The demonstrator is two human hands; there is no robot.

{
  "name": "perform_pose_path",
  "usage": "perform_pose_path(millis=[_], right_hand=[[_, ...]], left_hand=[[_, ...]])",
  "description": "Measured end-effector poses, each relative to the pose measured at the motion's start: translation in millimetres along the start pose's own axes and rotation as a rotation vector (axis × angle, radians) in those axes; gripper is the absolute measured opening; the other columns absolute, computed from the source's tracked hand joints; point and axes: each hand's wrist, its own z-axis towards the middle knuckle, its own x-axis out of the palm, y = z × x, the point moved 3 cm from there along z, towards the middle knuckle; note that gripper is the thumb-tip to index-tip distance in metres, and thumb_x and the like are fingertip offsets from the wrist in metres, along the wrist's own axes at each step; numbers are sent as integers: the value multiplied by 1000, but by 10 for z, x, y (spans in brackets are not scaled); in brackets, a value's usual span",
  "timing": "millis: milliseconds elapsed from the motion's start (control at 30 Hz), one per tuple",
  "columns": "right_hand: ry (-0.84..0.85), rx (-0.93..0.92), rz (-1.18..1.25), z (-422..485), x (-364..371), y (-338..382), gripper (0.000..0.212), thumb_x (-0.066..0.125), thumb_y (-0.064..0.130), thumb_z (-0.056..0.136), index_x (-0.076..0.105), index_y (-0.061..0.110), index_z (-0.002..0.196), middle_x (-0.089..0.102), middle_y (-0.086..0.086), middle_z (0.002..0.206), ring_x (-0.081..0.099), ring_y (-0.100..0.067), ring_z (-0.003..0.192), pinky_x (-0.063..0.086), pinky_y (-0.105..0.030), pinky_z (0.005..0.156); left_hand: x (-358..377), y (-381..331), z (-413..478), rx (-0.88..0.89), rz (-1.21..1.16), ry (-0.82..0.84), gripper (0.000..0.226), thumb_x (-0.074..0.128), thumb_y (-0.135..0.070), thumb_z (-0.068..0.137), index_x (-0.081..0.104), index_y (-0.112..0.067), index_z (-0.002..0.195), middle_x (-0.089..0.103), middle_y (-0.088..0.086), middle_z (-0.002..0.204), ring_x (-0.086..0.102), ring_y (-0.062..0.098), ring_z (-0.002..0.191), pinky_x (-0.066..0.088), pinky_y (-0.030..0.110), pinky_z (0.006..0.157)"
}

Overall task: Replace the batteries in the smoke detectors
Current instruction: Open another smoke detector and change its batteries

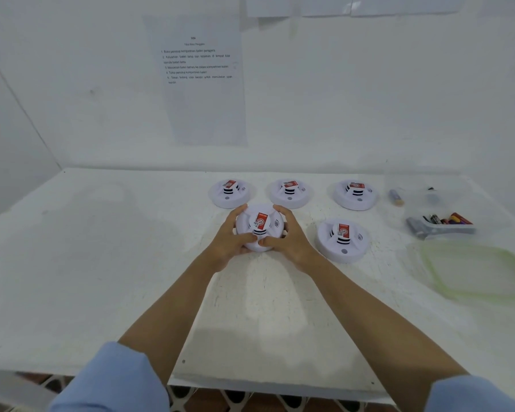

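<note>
Several white round smoke detectors with red labels lie on the white table [101,263]. One smoke detector [259,226] sits mid-table between both my hands. My left hand [231,239] wraps its left side and my right hand [289,236] wraps its right side, thumbs meeting on its near edge. Three detectors form a back row: one at the left [229,193], one in the middle [290,192], one at the right [356,194]. Another detector [343,239] lies to the right of my hands.
A clear plastic container [440,226] with several batteries stands at the right. A single battery [396,197] lies behind it. A clear lid with a green rim [473,269] rests near the right edge. An instruction sheet [199,78] hangs on the wall.
</note>
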Motion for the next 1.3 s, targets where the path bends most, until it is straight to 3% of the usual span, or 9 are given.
perform_pose_path(millis=[133, 300, 400, 533, 600, 667, 767, 900, 1300], right_hand=[[4, -12, 4, -5, 3, 4, 76, 68, -5, 77, 29, 20, 136, 42, -10, 138, 47, -19, 118, 55, -18, 74], [5, -14, 4, -2, 10, 2, 75, 68, -4, 77, 29, 21, 136, 41, -11, 140, 46, -24, 123, 53, -29, 86], [1, -9, -22, -14, 10, 13, 75, 68, -1, 78, 28, 21, 137, 40, -9, 140, 45, -21, 122, 52, -25, 83], [43, 31, -35, -31, -27, -19, 76, 67, 6, 81, 25, 26, 141, 42, -6, 140, 46, -22, 125, 53, -31, 88], [49, 89, 86, -39, -32, 1, 67, 58, 4, 86, 28, 30, 139, 47, -8, 135, 50, -24, 121, 52, -36, 89], [48, 136, 224, -48, -21, 46, 55, 48, -1, 90, 36, 31, 133, 50, -9, 131, 54, -23, 113, 55, -30, 80], [51, 144, 241, -53, -22, 77, 46, 41, -3, 90, 44, 29, 124, 52, -7, 126, 57, -18, 105, 56, -25, 73], [50, 151, 231, -70, -26, 77, 45, 41, -2, 91, 46, 30, 122, 53, -5, 125, 58, -14, 103, 56, -25, 76], [46, 138, 202, -64, -11, 74, 43, 42, -1, 92, 45, 29, 123, 54, -5, 123, 57, -18, 106, 52, -35, 87]], left_hand=[[-8, 9, 8, 2, 0, 8, 67, 59, 3, 85, 32, -25, 138, 48, -4, 118, 54, 9, 99, 57, 20, 62], [-13, 14, 8, 4, -10, 13, 69, 60, 4, 85, 31, -23, 140, 47, 1, 126, 56, 13, 102, 58, 22, 64], [-18, 18, 9, -1, -9, 5, 70, 61, 3, 84, 31, -23, 141, 47, 3, 129, 53, 20, 109, 58, 24, 67], [-20, 38, 2, -8, -33, 18, 69, 59, 4, 85, 31, -27, 139, 51, -5, 118, 56, 13, 104, 58, 23, 66], [-21, 43, -3, -14, -49, 19, 68, 59, 5, 85, 32, -31, 136, 51, -10, 112, 56, 8, 100, 57, 21, 64], [-25, 47, -7, -15, -60, 23, 66, 58, 6, 85, 34, -34, 132, 51, -11, 110, 56, 6, 99, 57, 21, 66], [-40, 58, -14, -10, -80, 41, 66, 56, 7, 85, 35, -33, 133, 51, -12, 113, 56, 7, 102, 58, 24, 73], [-55, 87, -14, -2, -97, 48, 66, 57, 6, 85, 35, -31, 136, 51, -12, 118, 55, 11, 108, 57, 29, 78], [-59, 98, -5, -2, -135, 64, 64, 54, 7, 87, 35, -30, 136, 52, -14, 117, 56, 9, 104, 58, 24, 73]])
